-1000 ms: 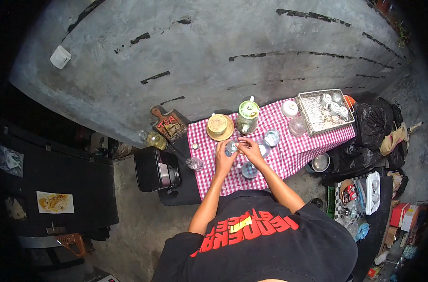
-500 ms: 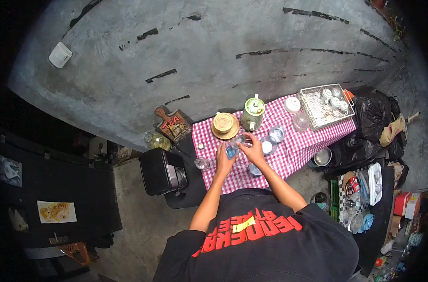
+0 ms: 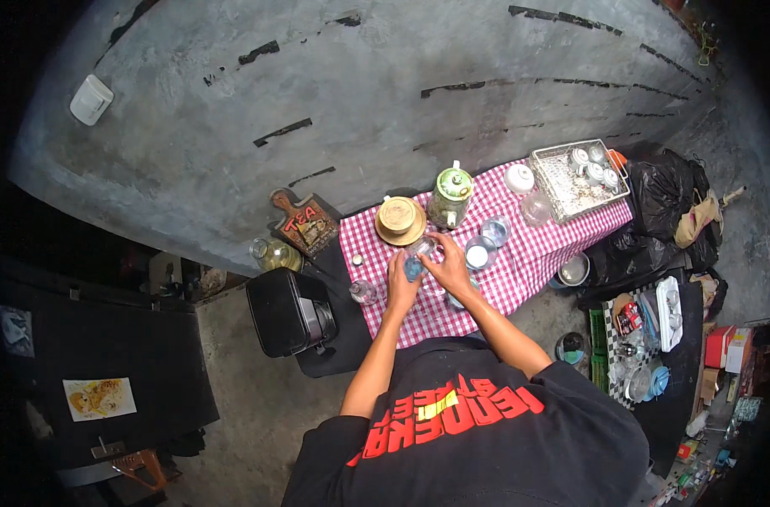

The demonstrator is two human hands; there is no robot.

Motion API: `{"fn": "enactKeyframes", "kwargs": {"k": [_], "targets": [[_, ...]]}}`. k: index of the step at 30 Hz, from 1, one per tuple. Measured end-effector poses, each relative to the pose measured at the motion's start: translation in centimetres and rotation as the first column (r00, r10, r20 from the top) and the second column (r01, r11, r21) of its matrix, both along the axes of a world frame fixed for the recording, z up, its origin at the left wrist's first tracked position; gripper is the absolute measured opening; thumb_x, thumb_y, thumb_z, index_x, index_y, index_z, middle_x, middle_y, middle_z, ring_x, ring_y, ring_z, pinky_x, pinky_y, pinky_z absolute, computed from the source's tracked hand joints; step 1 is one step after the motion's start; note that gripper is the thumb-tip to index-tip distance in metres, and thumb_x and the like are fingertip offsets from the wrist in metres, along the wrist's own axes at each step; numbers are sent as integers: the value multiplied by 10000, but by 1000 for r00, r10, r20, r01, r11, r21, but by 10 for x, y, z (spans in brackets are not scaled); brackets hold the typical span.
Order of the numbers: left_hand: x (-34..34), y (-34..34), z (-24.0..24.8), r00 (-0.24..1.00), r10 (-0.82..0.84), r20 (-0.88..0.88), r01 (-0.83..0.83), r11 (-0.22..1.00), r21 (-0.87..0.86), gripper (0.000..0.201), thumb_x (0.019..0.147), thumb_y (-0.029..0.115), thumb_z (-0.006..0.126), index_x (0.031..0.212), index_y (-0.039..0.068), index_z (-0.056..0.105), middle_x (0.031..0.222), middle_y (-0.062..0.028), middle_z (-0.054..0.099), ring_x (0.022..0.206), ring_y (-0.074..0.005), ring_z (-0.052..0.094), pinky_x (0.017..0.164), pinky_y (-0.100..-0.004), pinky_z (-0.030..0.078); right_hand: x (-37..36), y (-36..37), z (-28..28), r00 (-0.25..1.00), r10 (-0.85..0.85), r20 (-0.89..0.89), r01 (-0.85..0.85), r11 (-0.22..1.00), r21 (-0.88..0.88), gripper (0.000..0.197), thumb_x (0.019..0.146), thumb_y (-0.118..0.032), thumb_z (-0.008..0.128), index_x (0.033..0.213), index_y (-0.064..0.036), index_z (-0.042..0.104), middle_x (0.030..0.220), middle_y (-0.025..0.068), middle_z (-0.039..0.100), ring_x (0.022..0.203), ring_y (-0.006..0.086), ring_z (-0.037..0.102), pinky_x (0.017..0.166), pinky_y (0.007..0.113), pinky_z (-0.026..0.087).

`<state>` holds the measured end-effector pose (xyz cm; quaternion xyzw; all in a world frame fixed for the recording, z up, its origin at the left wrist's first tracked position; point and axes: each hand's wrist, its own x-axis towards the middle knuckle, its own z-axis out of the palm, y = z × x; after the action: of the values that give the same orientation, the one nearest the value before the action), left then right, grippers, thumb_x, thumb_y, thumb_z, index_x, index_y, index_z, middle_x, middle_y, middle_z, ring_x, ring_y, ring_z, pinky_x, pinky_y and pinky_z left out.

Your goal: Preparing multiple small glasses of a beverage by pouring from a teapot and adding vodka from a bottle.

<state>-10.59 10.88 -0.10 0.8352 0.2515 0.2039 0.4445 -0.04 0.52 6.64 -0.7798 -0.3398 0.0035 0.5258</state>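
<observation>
Over the red-and-white checked cloth, my left hand is closed round a small glass with a blue tint. My right hand grips a clear glass, held against or just over the blue one; whether they touch I cannot tell. Beyond them are a wooden lidded pot on a saucer and a green patterned enamel jug. To the right of my right hand stand glass jars, one with a white lid. Another jar is partly hidden beneath my right wrist.
A wire tray with several white enamel mugs sits at the table's right end, near a white lidded pot. Left are a small clear bottle, a wooden board, a yellowish glass jar and a black boxy appliance.
My right hand has brought the clear glass slightly left, closer over the blue-tinted glass. The whole view has shifted a little; the other things on the table stay where they were.
</observation>
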Motion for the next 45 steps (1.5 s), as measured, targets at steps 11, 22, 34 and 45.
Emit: {"fn": "enactKeyframes", "kwargs": {"k": [11,22,34,45], "targets": [[1,-3,2,1000,-5,-8,5,1000,13,773,709,26,799,1379,-36,420,1399,-226,424,1319,-387,426,1104,-440,376,-6,-4,3,996,26,83,-25,1000,-5,468,746,-120,806,1162,-15,619,1114,180,649,1035,346,628,902,408,499],[-1,-11,28,995,40,-89,-26,987,158,813,706,129,831,1400,3,426,1438,-213,410,1346,-372,399,1110,-471,324,-9,-3,-2,973,-35,-226,62,992,114,457,778,-131,812,1174,2,626,1094,134,674,1007,255,655,864,369,534],[24,-32,61,989,-38,143,41,999,-15,638,796,144,773,1361,32,499,1304,-170,590,1218,-321,553,1036,-436,398,2,-34,-13,306,242,-921,120,950,290,321,947,-315,646,1129,-51,636,959,40,688,788,116,670,688,246,536],[38,-53,56,987,26,161,-24,1000,-18,502,760,85,777,1217,20,580,1105,-164,603,1044,-334,601,908,-414,478,22,-55,-21,409,169,-897,44,978,204,369,933,-353,676,1049,-3,680,902,53,697,764,114,672,647,228,536]]}}
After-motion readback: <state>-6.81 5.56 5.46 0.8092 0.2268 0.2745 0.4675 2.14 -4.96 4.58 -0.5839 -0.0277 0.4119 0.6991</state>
